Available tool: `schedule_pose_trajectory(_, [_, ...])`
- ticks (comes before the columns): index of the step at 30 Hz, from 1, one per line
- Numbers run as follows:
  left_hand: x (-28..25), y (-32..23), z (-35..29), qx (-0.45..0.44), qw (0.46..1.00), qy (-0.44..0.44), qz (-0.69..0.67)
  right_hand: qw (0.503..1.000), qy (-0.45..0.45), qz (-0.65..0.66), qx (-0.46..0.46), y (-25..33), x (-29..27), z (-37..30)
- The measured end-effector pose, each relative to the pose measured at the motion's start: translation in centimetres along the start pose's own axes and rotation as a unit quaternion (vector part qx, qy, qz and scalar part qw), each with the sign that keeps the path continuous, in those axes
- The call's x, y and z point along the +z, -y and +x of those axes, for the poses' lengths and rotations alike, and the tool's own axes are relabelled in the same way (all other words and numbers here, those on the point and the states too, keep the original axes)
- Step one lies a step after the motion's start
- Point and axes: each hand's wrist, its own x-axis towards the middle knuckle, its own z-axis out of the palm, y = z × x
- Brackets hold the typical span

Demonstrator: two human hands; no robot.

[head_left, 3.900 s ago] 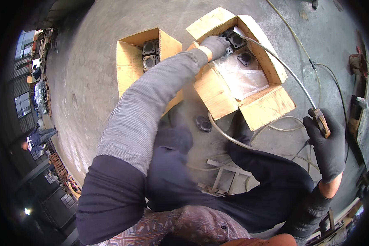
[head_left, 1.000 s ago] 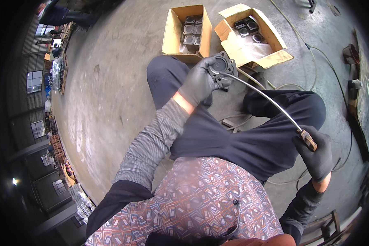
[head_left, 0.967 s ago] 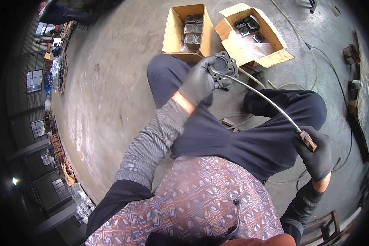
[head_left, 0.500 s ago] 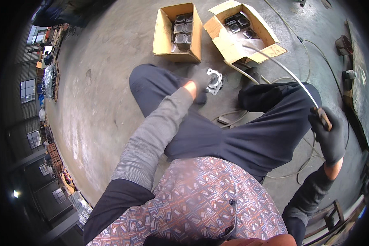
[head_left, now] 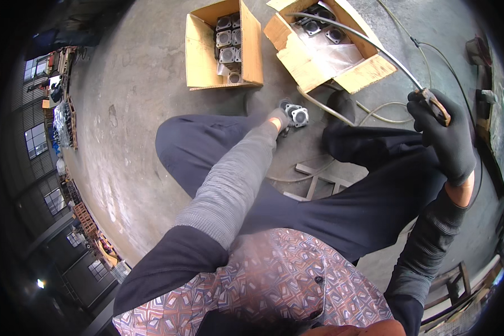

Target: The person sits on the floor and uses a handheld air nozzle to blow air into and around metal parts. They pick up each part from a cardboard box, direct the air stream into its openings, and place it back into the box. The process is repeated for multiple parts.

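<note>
My left hand (head_left: 284,118), in a dark glove, reaches down between my knees with its fingers closed round a silver metal part (head_left: 300,116). This part has a flange with small corner holes and a round middle. A darker round piece lies right beside it, and I cannot tell if the two are joined. Out to the right, my gloved right hand (head_left: 447,140) grips the brown handle of a long thin metal rod (head_left: 395,60). The rod arcs left over the right-hand cardboard box (head_left: 293,60), with its tip above the box's far side.
Another open cardboard box (head_left: 198,59) holds stacked flanged parts. The right-hand box contains several dark parts and plastic sheeting. A pale hose (head_left: 325,106) crosses the floor beside my shoe. Between my legs sits a metal frame (head_left: 312,186). A dark plank-like edge runs along the far right.
The view has shifted. My right hand has risen, carrying the rod up and farther across the right-hand box. My left hand, still on the metal part, has shifted slightly. More metal frame shows between my legs.
</note>
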Motion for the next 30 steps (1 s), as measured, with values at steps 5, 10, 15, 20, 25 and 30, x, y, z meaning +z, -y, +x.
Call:
schedule_pose_trajectory(5, [-5.7,-4.2,-5.8,-0.058,0.935,-0.11,-0.331,0.997,0.054,-0.061,0.004,-0.5,0.4,3.9])
schedule_pose_trajectory(10, [-10.3,-8.6,-10.6,0.082,0.771,-0.093,-0.625,0.988,0.095,-0.11,0.047,-0.4,-1.2,3.7])
schedule_pose_trajectory(15, [-13.0,-8.5,-12.5,0.137,0.772,-0.113,-0.61,0.98,0.118,-0.16,-0.007,1.3,-1.9,1.5])
schedule_pose_trajectory(20, [-13.6,-9.7,-14.8,0.162,0.733,-0.126,-0.649,0.958,0.131,-0.219,-0.133,2.6,0.0,0.2])
schedule_pose_trajectory(25, [-16.7,-9.9,-17.3,0.134,0.75,-0.113,-0.638,0.963,0.113,-0.225,-0.091,2.7,1.1,1.4])
schedule_pose_trajectory(30, [-19.6,-9.2,-19.0,0.139,0.858,-0.136,-0.475,0.974,0.095,-0.181,-0.094,3.0,2.1,3.3])
